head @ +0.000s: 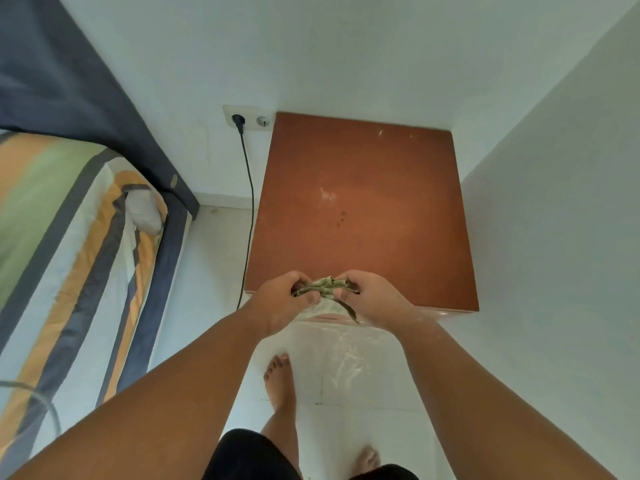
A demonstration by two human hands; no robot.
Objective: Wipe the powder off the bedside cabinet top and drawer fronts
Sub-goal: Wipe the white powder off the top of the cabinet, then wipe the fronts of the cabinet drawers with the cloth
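Over cabinet (363,209) front edge: both hands (322,299) pinch bunched cloth (323,287) between them (powder (327,195) beyond)

The cabinet top (363,216) is a reddish-brown board set into the corner between two white walls. Faint white powder (327,195) smears its middle, with a few specks near the back edge and small dark spots (341,220) just beside the smear. The pale tiled floor (339,368) in front carries a spread of white powder and two bare feet (280,381).
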